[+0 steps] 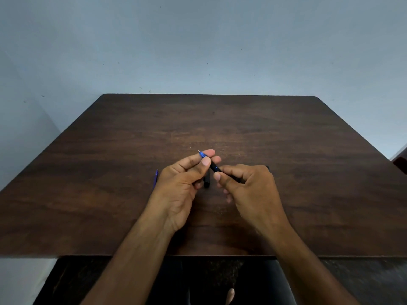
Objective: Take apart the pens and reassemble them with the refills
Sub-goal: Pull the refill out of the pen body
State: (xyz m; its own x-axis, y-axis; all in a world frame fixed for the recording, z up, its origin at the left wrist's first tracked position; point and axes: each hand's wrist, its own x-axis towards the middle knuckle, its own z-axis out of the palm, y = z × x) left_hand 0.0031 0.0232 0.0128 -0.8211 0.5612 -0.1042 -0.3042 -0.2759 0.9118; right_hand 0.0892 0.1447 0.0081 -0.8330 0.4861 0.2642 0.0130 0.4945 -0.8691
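Both my hands hold one black pen (214, 167) above the middle of the dark wooden table (286, 150). My left hand (182, 183) pinches its blue tip section (202, 154), whose metal point sticks out up and to the left. My right hand (246, 186) grips the black barrel, whose rear end shows past the knuckles. A black pen part (206, 182) lies on the table under and between the hands. A thin blue refill (155, 179) lies on the table just left of my left hand.
The table's far edge meets a pale blue wall (198, 51). Its near edge (88, 256) runs in front of my lap. A dark object (402, 164) shows at the right edge of the view.
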